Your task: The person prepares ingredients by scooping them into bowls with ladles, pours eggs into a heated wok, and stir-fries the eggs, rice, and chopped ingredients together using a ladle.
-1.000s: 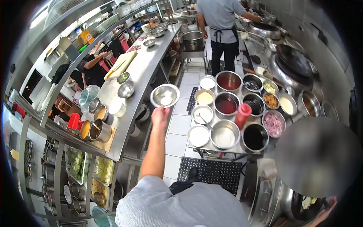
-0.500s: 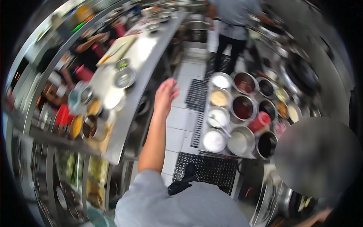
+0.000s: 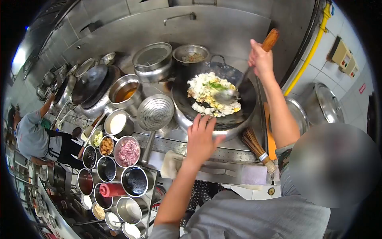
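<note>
Gripping the shiny metal ladle point(image 3: 227, 96) with the orange-brown wooden handle, the right hand point(image 3: 261, 61) is closed around it at the right side of the round black metal wok point(image 3: 246, 99); the handle's end juts out above the fist, and the ladle's bowl lies below and left of that grip, against the white rice point(image 3: 207, 85) with yellow and green bits in the wok. The left hand point(image 3: 202, 142), fingers spread and holding nothing, is at the wok's near rim; whether it touches cannot be told. Left of the wok is one round perforated steel skimmer point(image 3: 156, 112); farther left and nearer are three round steel pots with blackish contents point(image 3: 134, 181), two round steel pots with red-brown contents point(image 3: 85, 181), one round steel pot with pink pieces point(image 3: 128, 151) and one red plastic squeeze bottle point(image 3: 111, 190). Right of the wok's near rim is one brown bristle brush point(image 3: 254, 142). On the wall right of the wok, one small red label point(image 3: 362, 88) bears marks too small to read.
</note>
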{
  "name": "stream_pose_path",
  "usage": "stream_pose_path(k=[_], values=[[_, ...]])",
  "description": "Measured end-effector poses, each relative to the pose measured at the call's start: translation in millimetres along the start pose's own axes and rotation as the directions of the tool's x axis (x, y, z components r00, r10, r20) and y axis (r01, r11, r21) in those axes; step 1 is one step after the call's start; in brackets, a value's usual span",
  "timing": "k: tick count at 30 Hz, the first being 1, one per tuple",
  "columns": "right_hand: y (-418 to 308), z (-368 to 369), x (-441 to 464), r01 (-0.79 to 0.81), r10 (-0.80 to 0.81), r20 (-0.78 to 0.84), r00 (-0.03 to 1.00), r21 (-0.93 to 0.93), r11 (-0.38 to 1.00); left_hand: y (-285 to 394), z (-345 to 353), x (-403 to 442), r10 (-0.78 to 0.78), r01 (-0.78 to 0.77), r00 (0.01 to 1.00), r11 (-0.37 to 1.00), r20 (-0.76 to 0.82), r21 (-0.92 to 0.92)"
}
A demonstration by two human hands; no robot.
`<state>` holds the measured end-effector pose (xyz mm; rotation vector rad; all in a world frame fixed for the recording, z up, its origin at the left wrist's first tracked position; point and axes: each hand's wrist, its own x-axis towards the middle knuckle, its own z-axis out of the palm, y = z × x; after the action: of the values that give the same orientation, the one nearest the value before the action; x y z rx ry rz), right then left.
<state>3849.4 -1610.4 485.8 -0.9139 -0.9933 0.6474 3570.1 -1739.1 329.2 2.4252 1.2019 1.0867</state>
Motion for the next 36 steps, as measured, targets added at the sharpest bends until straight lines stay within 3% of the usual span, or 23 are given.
stream_pose_path(k=[2,4,7,8,10,12,14,15,16,18,19,21,24,25,27,28,30,32,34,36], values=[[26.1,-6.9,25.3,-0.076,0.076,0.013,0.997,0.101,0.992,-9.4,29.8,8.1,0.022,-0.02,0.999,0.999,0.046,-0.036],[-8.6,-9.1,53.0,-0.172,0.18,-0.057,0.982,0.113,0.979,-17.0,29.7,2.8,0.071,-0.065,0.995,0.994,0.074,-0.089],[-54.4,-27.2,56.5,-0.357,0.338,0.134,0.932,0.164,0.92,27.0,-10.7,15.3,0.033,-0.025,0.997,0.994,0.069,-0.109],[-39.3,-22.6,47.3,-0.357,0.349,0.084,0.933,0.136,0.924,37.7,-12.3,8.2,0.002,0.006,0.998,0.992,0.059,-0.123],[-20.5,1.6,38.3,-0.288,0.29,-0.02,0.957,0.085,0.954,15.1,14.9,11.5,0.017,-0.009,0.999,0.987,0.046,-0.162],[-12.5,10.8,19.7,-0.153,0.157,-0.054,0.986,0.078,0.985,-6.6,33.7,-14.3,-0.024,0.031,0.996,0.997,0.089,-0.071],[-33.4,-5.2,14.4,-0.045,0.062,-0.128,0.99,0.134,0.99,-2.3,13.8,-55.7,-0.002,0.021,0.984,0.994,0.18,-0.104],[-46.7,-15.0,13.5,-0.041,0.059,-0.096,0.994,0.179,0.983,1.1,2.0,-72.0,0.01,0.017,0.974,0.993,0.225,-0.117],[-56.9,-17.1,8.9,-0.054,0.072,-0.096,0.993,0.18,0.982,16.7,-19.8,-73.6,0.07,-0.038,0.988,0.976,0.139,-0.216],[-50.7,-12.4,14.1,-0.114,0.118,-0.017,0.993,0.151,0.982,30.7,-40.4,-31.1,0.071,-0.06,0.994,0.989,0.078,-0.133],[-45.7,0.7,3.1,-0.13,0.137,-0.073,0.988,0.093,0.987,29.8,-45.0,-2.9,0.07,-0.062,0.997,0.979,0.037,-0.192],[-35.8,32.9,1.7,-0.149,0.154,-0.117,0.981,0.046,0.988,6.6,-21.1,21.6,0.06,-0.052,0.998,0.982,0.036,-0.184],[-15.0,67.6,-15.6,-0.065,0.055,-0.152,0.987,-0.063,0.996,-31.7,26.4,-15.2,0.049,-0.039,0.993,0.995,0.105,-0.09],[-20.9,63.9,-14.7,0.025,-0.024,-0.11,0.994,0.008,1.0,-36.1,29.3,-32.2,0.054,-0.048,0.991,0.998,0.124,-0.051],[-41.0,43.2,-9.1,-0.022,0.025,-0.048,0.999,0.068,0.997,-20.2,9.5,-63.2,0.063,-0.047,0.991,0.989,0.119,-0.14],[-45.4,31.7,-5.8,-0.057,0.06,-0.031,0.998,0.085,0.995,-13.9,-4.8,-62.0,0.076,-0.053,0.989,0.982,0.126,-0.179],[-52.8,23.1,-0.3,-0.11,0.114,-0.086,0.99,0.06,0.992,-4.1,-13.6,-34.4,0.04,-0.033,0.995,0.996,0.093,-0.077],[-61.6,11.9,0.4,-0.06,0.056,0.044,0.997,0.102,0.993,-18.1,0.1,-6.7,0.043,-0.034,0.996,0.991,0.075,-0.127],[-62.5,1.9,4.6,0.029,-0.038,0.051,0.998,0.155,0.988,-32.3,19.5,9.4,0.055,-0.047,0.995,0.994,0.077,-0.102],[-32.0,-2.2,4.1,0.064,-0.054,-0.057,0.997,0.208,0.976,-36.3,26.9,17.5,0.033,-0.021,0.988,0.996,0.148,-0.081]])
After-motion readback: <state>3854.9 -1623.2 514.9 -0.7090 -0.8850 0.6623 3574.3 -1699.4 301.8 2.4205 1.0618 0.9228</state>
